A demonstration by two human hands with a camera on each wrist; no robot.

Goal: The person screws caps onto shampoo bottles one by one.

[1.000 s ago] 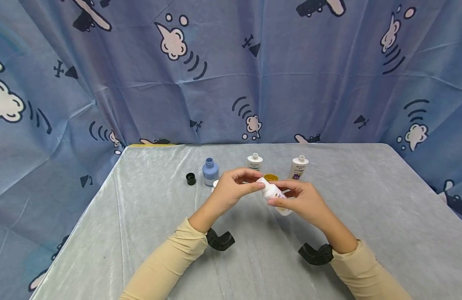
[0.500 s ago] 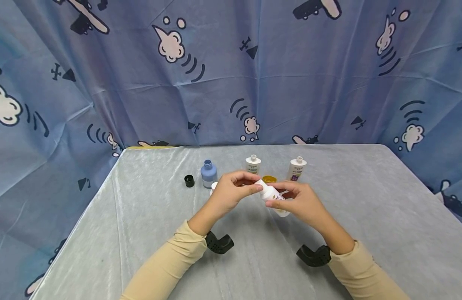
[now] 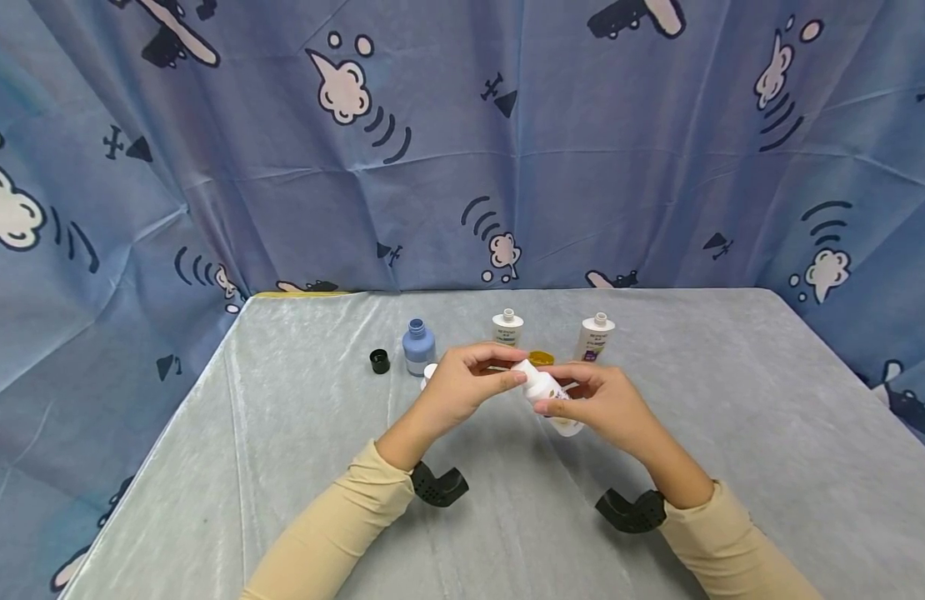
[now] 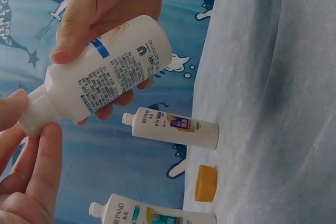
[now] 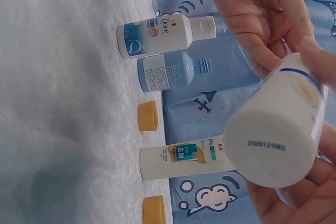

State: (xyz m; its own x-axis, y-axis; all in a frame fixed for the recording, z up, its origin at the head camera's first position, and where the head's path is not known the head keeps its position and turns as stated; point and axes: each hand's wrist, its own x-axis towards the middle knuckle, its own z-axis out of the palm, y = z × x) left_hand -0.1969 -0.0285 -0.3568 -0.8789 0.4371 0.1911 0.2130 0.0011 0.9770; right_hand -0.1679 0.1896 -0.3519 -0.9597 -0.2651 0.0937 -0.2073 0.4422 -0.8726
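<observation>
A white shampoo-type bottle [image 3: 543, 388] is held above the table, tilted with its cap toward the left hand. My left hand [image 3: 462, 383] pinches the white cap [image 4: 39, 109] between thumb and fingers. Around the bottle's body my right hand [image 3: 608, 407] is wrapped, thumb on the near side. Small printed text covers the side seen in the left wrist view, and the right wrist view faces the bottle's base [image 5: 270, 148]. The cap sits on the bottle's neck; whether it is tight I cannot tell.
Behind the hands stand two capless white bottles [image 3: 597, 337] [image 4: 176, 128], a capless blue bottle [image 3: 419, 348] and a capped Dove bottle [image 5: 157, 35]. A black cap [image 3: 380, 361] and two yellow caps [image 5: 147, 116] [image 5: 154, 210] lie on the grey cloth. A patterned blue curtain hangs behind.
Both hands keep their hold, and the bottle stays nearly in place. Its visible print looks slightly turned. The head view has shifted a little.
</observation>
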